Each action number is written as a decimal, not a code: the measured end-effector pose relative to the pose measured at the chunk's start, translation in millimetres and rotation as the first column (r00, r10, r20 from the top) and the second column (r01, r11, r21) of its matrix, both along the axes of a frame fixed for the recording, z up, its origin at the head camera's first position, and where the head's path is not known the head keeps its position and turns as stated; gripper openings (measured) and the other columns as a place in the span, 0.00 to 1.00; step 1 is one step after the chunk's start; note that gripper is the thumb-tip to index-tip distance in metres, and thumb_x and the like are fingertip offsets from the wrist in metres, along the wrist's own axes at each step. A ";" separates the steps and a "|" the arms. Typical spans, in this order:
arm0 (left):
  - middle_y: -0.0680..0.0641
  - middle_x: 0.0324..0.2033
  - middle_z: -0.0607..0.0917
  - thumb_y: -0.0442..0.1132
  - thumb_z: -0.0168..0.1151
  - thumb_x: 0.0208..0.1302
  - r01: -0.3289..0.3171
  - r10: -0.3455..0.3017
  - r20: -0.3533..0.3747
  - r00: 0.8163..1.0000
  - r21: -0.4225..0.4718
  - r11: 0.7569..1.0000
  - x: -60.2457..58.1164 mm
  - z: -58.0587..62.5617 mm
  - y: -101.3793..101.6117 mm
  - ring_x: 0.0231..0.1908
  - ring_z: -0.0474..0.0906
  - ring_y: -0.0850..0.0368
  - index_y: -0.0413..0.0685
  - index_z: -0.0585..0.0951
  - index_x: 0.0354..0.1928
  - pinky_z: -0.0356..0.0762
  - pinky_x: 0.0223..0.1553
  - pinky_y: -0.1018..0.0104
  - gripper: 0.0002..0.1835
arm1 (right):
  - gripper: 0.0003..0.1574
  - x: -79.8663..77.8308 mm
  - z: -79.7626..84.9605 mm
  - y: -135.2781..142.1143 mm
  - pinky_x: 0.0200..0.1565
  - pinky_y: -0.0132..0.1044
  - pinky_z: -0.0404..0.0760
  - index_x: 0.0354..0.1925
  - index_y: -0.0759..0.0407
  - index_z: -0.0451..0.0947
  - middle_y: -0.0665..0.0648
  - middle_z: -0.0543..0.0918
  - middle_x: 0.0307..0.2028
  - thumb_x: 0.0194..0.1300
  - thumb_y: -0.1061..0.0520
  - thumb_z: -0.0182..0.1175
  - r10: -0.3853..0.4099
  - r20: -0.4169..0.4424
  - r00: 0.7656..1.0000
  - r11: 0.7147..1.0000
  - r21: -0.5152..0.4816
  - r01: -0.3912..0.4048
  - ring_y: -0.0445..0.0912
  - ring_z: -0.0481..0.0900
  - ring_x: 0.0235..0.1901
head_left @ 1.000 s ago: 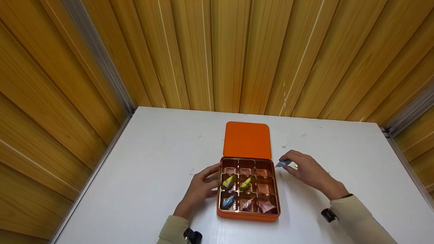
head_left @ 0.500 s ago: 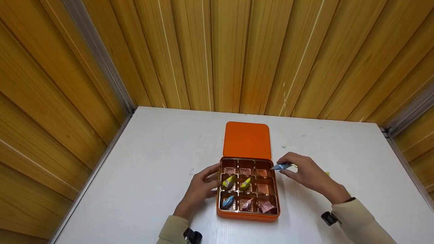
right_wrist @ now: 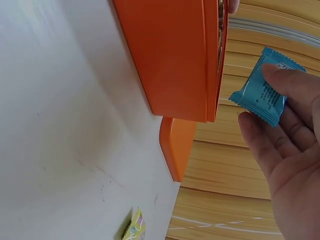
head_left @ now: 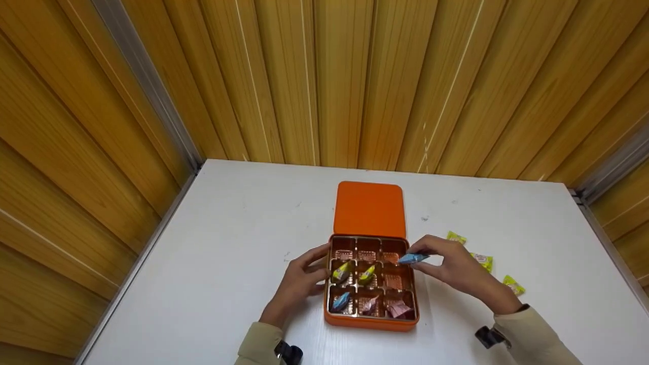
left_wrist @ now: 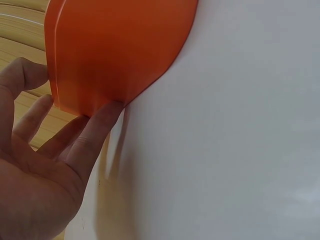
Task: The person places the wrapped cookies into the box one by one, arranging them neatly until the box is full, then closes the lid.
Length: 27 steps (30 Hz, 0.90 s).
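An orange tin box [head_left: 372, 324] lies on the white table with its lid [head_left: 370, 209] laid back behind it. Its divided tray bears two yellow-green packets [head_left: 341, 272] in the middle row. In the front row lie a blue packet [head_left: 341, 302], a pink packet [head_left: 370, 305] and another pink packet [head_left: 398, 308]. My left hand [head_left: 300, 281] rests against the box's left side, its fingertips touching the wall and its thumb near the rim. Above the tray's right edge, my right hand [head_left: 454, 263] pinches a blue wrapped candy packet [right_wrist: 262, 90] between thumb and fingers.
Several yellow-green packets [head_left: 481, 261] lie on the white table [head_left: 243, 243] to the right, behind and beside my right forearm. Wood-patterned panels [head_left: 345, 86] stand behind the table and along both sides.
My right hand has moved left and toward me, bringing the blue candy packet over the tray's right edge. Yellow-green packets on the right have come into fuller view. The left hand stays put.
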<state>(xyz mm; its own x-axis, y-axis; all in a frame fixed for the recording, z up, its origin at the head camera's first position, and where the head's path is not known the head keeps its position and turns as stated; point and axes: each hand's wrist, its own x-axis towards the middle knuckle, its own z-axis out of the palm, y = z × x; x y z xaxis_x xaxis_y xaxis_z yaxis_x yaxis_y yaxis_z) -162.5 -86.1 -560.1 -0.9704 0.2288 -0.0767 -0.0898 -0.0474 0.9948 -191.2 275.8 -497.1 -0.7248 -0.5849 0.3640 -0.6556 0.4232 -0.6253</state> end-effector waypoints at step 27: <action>0.39 0.73 0.74 0.31 0.66 0.71 0.008 -0.008 -0.016 1.000 -0.007 1.000 1.1 0.3 -0.9 0.66 0.78 0.39 0.50 0.74 0.77 0.87 0.49 0.47 0.33 | 0.19 14.0 -13.3 -20.0 0.45 0.42 0.87 0.46 0.49 0.84 0.43 0.86 0.42 0.61 0.65 0.78 0.045 0.087 0.995 0.999 -0.020 -0.043 0.42 0.86 0.42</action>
<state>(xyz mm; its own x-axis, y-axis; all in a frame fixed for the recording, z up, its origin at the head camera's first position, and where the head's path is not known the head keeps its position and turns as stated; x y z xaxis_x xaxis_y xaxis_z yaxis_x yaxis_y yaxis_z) -161.3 -87.0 -559.8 -0.9697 0.2360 -0.0627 -0.0741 -0.0398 0.9965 -177.2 255.8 -510.4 -0.7282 -0.6109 0.3106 -0.6155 0.3836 -0.6885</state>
